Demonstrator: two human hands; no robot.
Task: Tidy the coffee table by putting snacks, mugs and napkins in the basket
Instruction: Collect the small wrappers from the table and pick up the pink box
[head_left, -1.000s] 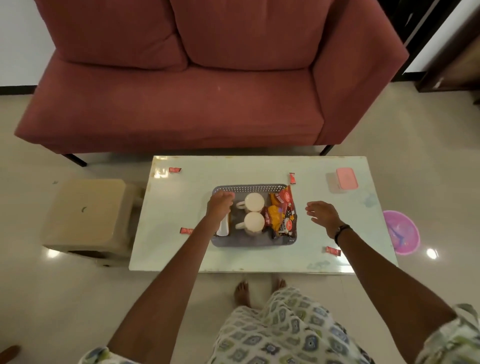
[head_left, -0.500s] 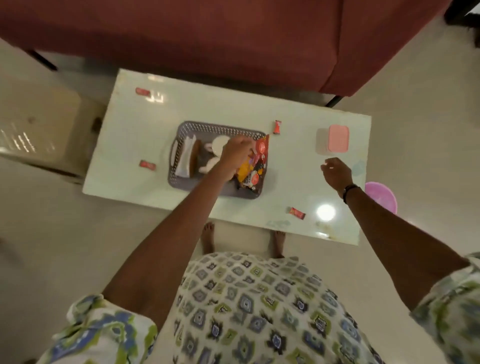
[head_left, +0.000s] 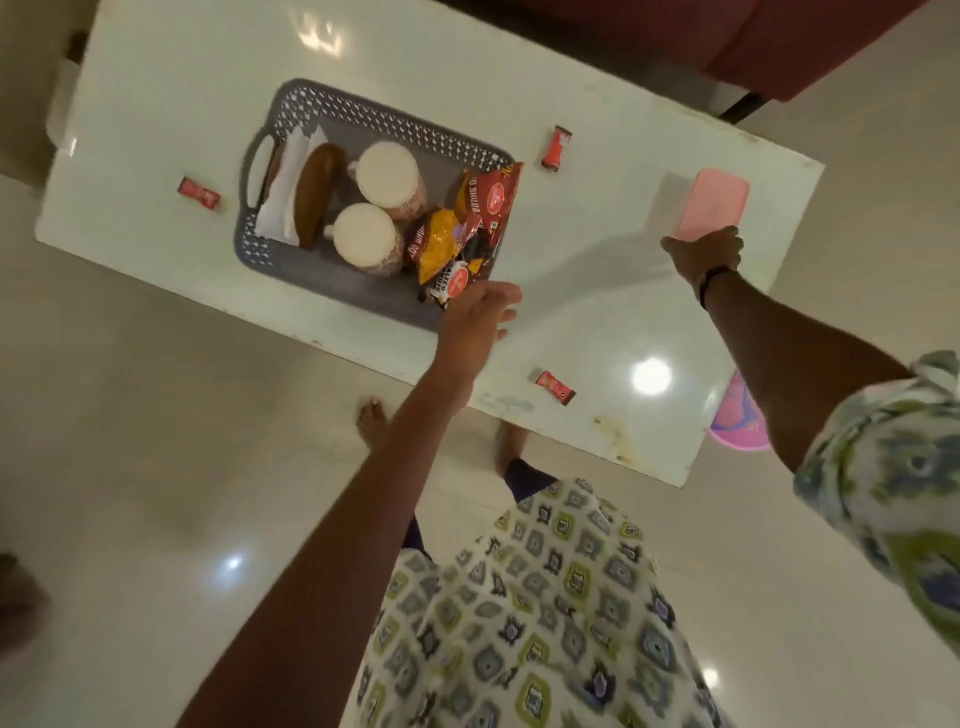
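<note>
Two mugs (head_left: 387, 174), napkins (head_left: 283, 200) and snack packets (head_left: 470, 218) sit in the basket (head_left: 322, 111) on the table (head_left: 597, 218). Left hand (head_left: 475, 322) has come off the mugs to the basket's near-right corner, fingers loosely spread, holding nothing I can see. Right hand (head_left: 704, 254) has moved up to touch the pink box (head_left: 714, 205), grip not readable. Three small red sachets (e.g. (head_left: 556, 387)) lie loose on the table, so tidying isn't finished.
</note>
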